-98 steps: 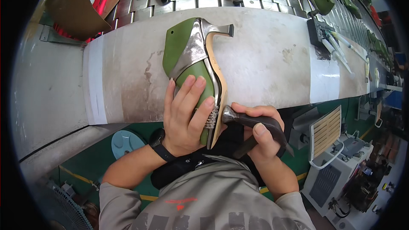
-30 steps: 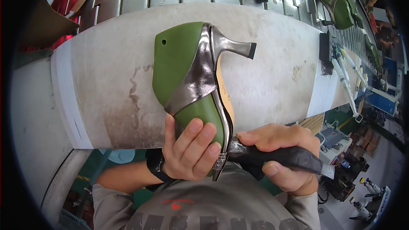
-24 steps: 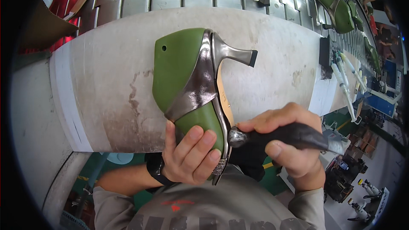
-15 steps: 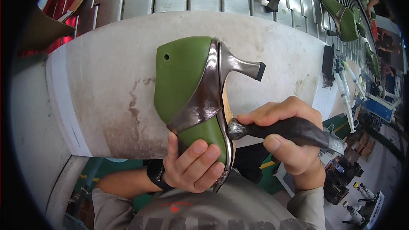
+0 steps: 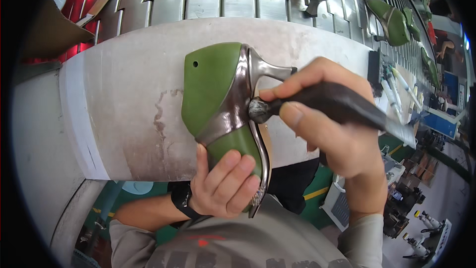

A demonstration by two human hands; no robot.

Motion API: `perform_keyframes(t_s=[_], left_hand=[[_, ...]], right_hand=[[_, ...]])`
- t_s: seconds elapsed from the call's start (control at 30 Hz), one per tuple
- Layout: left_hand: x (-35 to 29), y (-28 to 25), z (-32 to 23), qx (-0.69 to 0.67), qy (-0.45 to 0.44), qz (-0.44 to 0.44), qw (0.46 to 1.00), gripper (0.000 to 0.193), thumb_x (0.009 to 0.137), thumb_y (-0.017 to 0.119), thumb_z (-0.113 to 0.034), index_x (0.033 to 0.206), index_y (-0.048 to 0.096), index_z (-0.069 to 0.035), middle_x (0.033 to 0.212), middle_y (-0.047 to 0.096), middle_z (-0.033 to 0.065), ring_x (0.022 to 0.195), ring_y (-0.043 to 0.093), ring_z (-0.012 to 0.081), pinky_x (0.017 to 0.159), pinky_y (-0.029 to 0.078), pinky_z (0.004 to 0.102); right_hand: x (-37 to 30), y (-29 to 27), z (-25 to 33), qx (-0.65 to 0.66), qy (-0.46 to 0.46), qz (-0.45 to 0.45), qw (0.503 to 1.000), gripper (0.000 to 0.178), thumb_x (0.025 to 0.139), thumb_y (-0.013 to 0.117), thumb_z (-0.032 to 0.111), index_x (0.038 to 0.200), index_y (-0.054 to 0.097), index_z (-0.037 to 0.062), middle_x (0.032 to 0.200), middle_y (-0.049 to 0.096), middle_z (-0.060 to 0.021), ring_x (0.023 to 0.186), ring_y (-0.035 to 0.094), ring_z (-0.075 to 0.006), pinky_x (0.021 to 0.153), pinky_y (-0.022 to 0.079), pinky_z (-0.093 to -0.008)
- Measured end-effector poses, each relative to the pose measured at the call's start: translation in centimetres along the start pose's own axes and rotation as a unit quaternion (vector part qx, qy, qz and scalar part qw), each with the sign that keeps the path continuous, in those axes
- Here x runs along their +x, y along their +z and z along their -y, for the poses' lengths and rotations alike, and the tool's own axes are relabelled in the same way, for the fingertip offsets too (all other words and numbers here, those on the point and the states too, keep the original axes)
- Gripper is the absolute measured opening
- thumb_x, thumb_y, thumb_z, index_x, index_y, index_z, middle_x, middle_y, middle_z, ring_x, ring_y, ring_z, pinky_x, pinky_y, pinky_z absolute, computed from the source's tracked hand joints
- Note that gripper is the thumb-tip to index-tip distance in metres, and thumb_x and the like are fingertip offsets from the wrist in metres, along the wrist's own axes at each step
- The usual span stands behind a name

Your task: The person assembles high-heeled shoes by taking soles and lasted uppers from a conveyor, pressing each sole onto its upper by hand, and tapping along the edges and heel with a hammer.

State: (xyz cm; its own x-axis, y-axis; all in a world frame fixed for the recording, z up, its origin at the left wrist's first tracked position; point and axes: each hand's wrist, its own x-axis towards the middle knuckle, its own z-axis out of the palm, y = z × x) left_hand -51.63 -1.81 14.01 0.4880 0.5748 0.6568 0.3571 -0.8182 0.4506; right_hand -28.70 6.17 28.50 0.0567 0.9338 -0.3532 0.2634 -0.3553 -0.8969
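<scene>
A heeled shoe (image 5: pixel 237 103) in shiny dark metallic material lies on its side, fitted over a green shoe last (image 5: pixel 210 87). Its slim heel (image 5: pixel 270 69) points right. My left hand (image 5: pixel 224 181) is wrapped round the toe part, fingers on the green surface and shoe edge. In my right hand (image 5: pixel 337 119) is a dark-handled hammer (image 5: pixel 342 101), gripped by its handle. The rounded metal head (image 5: pixel 259 110) rests against the shoe's side near the sole edge, below the heel. My right palm hides part of the handle; its flat, pale end sticks out at the right.
A stained pale worktop (image 5: pixel 134 99) lies under the shoe. Beyond it runs a metal slat conveyor (image 5: pixel 218 5) carrying shoe parts and other green lasts with shoes (image 5: pixel 389 17). Syringe-like tubes (image 5: pixel 394 94) stand at the right edge. A brown cardboard piece (image 5: pixel 54 25) juts in at left.
My right hand and the hammer have moved up and left along the shoe's edge, toward the heel. My left hand keeps its hold on the toe part; the view has shifted slightly.
</scene>
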Motion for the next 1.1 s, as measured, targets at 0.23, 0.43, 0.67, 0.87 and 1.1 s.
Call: perform_keyframes(t_s=[0.23,0.43,0.67,0.87,1.1], left_hand=[[0.4,-0.3,0.1,0.005,0.019,0.012,1.000,0.038,0.104,0.063,-0.010,0.140,0.055,-0.001,0.146,0.062,0.0264,0.139,0.060,0.0450,0.115,0.037,0.0797],[0.8,-1.5,0.3,-0.106,-0.013,0.006,0.994,0.061,0.105,0.067,-0.020,0.157,0.041,0.002,0.160,0.045,0.0346,0.150,0.047,0.0505,0.124,0.031,0.0710],[3.2,-7.6,4.2,-0.449,-0.239,-0.221,0.832,0.057,0.114,0.057,-0.034,0.157,0.044,0.000,0.161,0.049,0.0257,0.148,0.050,0.0428,0.121,0.043,0.0546],[3.3,-10.2,7.5,-0.727,-0.310,-0.065,0.610,0.054,0.116,0.046,-0.046,0.149,0.057,-0.005,0.149,0.065,0.0113,0.138,0.062,0.0274,0.117,0.049,0.0489],[8.9,-8.7,3.5,-0.664,-0.411,0.054,0.623,0.051,0.111,0.050,-0.031,0.146,0.053,0.006,0.144,0.062,0.0340,0.131,0.066,0.0412,0.114,0.054,0.0512]], right_hand=[[-2.4,-1.2,-0.1,0.000,0.045,0.071,0.996,0.026,0.092,0.078,0.024,0.099,0.074,-0.0011,0.076,0.072,-0.0044,0.061,0.065,-0.0085,0.050,0.049,-0.0257],[-4.4,-1.9,-4.8,-0.020,-0.080,-0.010,0.997,0.023,0.092,0.078,0.018,0.106,0.075,0.0000,0.088,0.077,-0.0099,0.068,0.070,-0.0156,0.060,0.055,-0.0308],[-10.2,-0.2,-7.0,-0.322,-0.256,-0.162,0.897,0.046,0.087,0.072,-0.004,0.132,0.067,-0.0040,0.137,0.070,-0.0238,0.123,0.068,-0.0426,0.106,0.054,-0.0459],[-13.6,3.6,-11.4,0.444,-0.046,0.013,0.895,0.065,0.113,0.051,0.043,0.154,0.049,-0.0068,0.140,0.068,-0.0247,0.129,0.068,-0.0319,0.110,0.054,-0.0422],[-17.7,11.4,-13.3,0.526,0.130,-0.010,0.841,0.062,0.109,0.045,0.052,0.141,0.059,0.0014,0.113,0.076,-0.0163,0.090,0.076,-0.0291,0.075,0.064,-0.0436]])
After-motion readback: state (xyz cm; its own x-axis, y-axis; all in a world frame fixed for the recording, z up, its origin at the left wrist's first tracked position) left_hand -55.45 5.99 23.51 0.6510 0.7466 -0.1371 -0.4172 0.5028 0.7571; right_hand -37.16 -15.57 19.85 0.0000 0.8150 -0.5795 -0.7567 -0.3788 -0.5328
